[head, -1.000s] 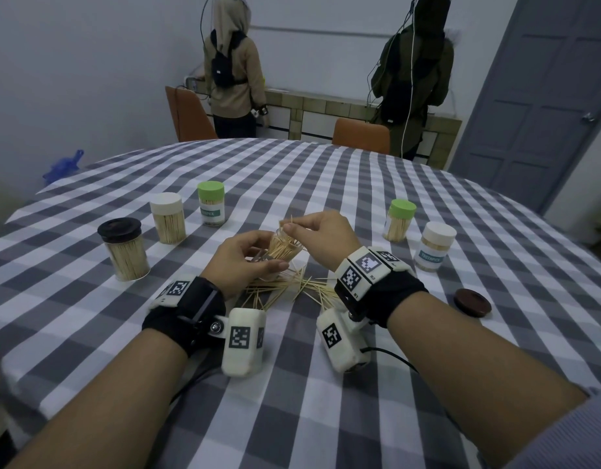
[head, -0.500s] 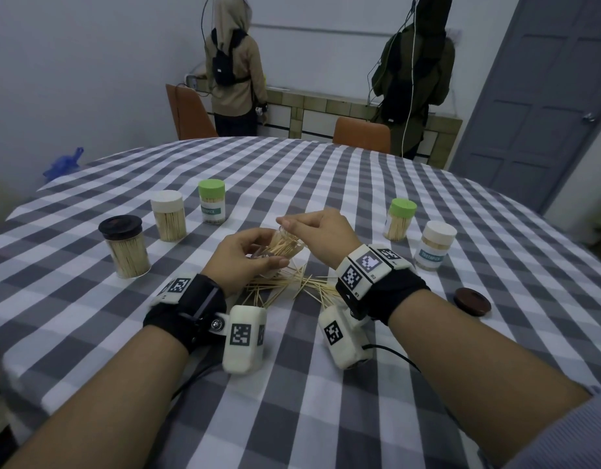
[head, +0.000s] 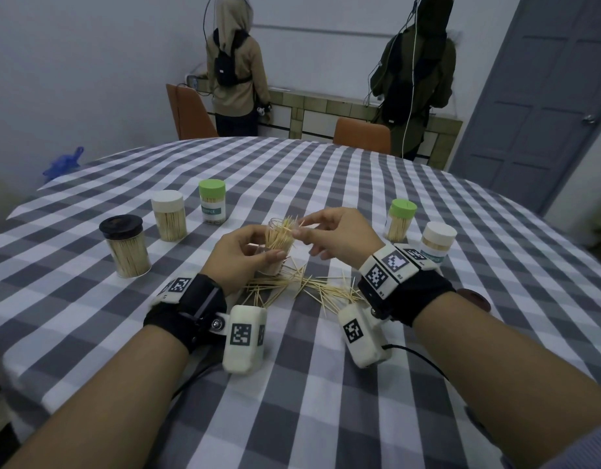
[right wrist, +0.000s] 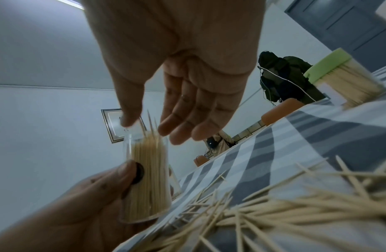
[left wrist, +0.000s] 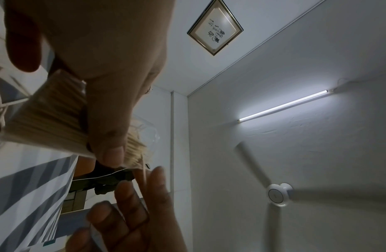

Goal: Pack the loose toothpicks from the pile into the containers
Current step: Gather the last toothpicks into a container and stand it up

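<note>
While left hand (head: 239, 255) steadies open container (head: 278, 247), now upright, right hand (head: 339, 236) released

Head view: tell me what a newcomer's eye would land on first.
At the centre of the checked table, the left hand grips a clear open container bristling with toothpicks, while the right hand has its fingers at the container's mouth. Just in front lies the loose toothpick pile. Capped, filled containers stand on either side, such as the black-lidded one on the left.
</note>
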